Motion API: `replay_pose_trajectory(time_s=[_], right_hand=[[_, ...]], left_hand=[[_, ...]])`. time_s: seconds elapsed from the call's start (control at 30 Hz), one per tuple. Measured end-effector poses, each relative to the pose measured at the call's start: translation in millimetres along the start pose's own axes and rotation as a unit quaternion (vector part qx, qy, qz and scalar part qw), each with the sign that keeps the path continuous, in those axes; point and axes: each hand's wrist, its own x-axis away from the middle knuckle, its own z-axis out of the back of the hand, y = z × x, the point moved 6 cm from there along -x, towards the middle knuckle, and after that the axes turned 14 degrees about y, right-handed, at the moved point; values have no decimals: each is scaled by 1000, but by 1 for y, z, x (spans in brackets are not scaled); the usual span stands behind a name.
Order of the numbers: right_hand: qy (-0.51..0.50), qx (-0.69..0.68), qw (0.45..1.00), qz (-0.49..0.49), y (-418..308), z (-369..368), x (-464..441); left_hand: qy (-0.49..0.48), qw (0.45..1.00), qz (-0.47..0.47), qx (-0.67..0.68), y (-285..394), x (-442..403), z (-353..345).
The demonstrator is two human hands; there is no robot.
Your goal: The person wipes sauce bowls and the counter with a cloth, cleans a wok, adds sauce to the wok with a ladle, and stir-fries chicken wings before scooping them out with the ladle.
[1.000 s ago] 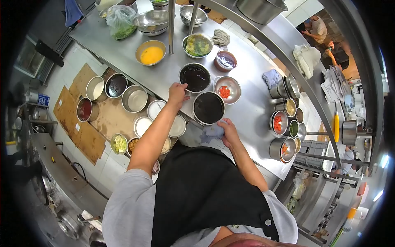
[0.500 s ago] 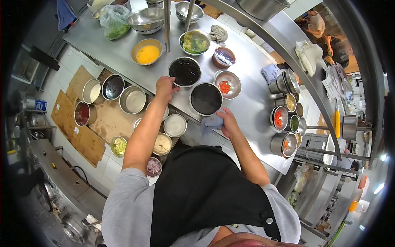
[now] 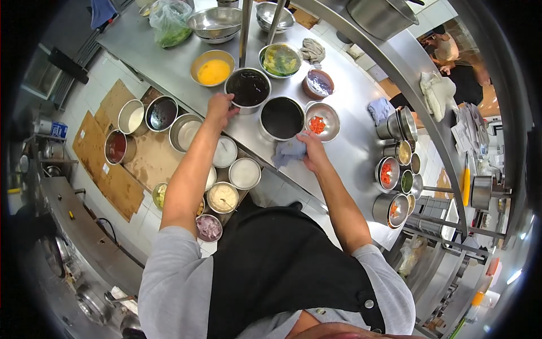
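Observation:
My left hand [image 3: 221,110] grips the near left side of a round metal pot [image 3: 248,87] of very dark sauce, thumb near the rim. Bunched in my right hand [image 3: 312,149] is a blue-grey cloth [image 3: 289,151], pressed against the near side of a second metal pot [image 3: 282,118] with dark contents. Both pots stand upright on the steel table, close together. A metal bowl with diced red pieces [image 3: 318,124] sits right of the second pot. Beyond the first pot's left side is a bowl of yellow liquid [image 3: 213,70].
Farther back are a bowl of greens under clear film [image 3: 280,60] and a tub of brown sauce [image 3: 318,83]. Several filled pots, including one of creamy mix [image 3: 222,198], stand lower on the left. Small containers [image 3: 387,172] line the right, below an overhead shelf rail [image 3: 429,107].
Both dark-filled pots have shifted left and away across the table, the first now close to the yellow bowl. My hands moved with them, and the view has turned slightly.

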Motion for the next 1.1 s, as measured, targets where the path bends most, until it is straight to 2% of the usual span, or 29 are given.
replay_pose_trajectory(time_s=[0.1,0.13,0.2,0.23,0.27,0.3,0.33,0.4,0.43,0.5,0.53,0.6,0.63,0.67,0.77,0.83,0.87,0.93,0.97,1.03,1.1], right_hand=[[0,33,999,5,-6,-3,0],[-3,35,999,1,-9,-3,5],[-27,154,988,-10,-8,0,16],[-30,154,988,-12,-4,4,22],[-69,100,992,-28,2,1,30],[-109,43,992,-43,6,-5,36],[-113,38,992,-42,12,-8,36],[-175,6,983,-57,26,-20,39],[-180,0,982,-56,27,-24,41],[-237,97,966,-29,30,-37,49],[-239,90,966,-26,27,-40,56],[-226,164,960,13,19,-39,70],[-222,201,952,59,18,-33,72],[-221,198,953,59,21,-22,72],[-229,232,940,100,21,18,71],[-211,277,933,86,18,54,73],[-213,275,934,88,19,71,72],[-180,279,938,96,25,111,65],[-182,277,939,96,28,130,66],[-156,260,949,82,29,163,69],[-145,252,955,63,29,188,75]], left_hand=[[-5,1000,5,-8,-1,5,4],[32,999,4,-2,1,14,8],[74,997,6,3,-11,35,20],[63,997,-28,-27,-22,49,26],[51,995,-64,-58,-32,66,32],[16,993,-50,-105,-49,96,29],[-19,987,-37,-154,-71,134,20],[-54,966,-120,-222,-95,205,-6],[-51,964,-125,-227,-103,213,-15],[3,965,-196,-174,-115,212,-20],[2,963,-201,-179,-125,198,-18],[109,952,-231,-166,-119,150,6],[151,922,-296,-200,-94,145,12],[192,884,-357,-232,-66,145,15],[178,850,-387,-309,-17,128,4],[109,784,-495,-358,-7,117,-15],[109,782,-497,-359,-8,117,-18],[77,734,-537,-408,-8,132,-35],[77,733,-538,-410,-9,142,-38],[103,685,-540,-479,-12,170,-42],[113,676,-540,-488,-22,192,-46]])
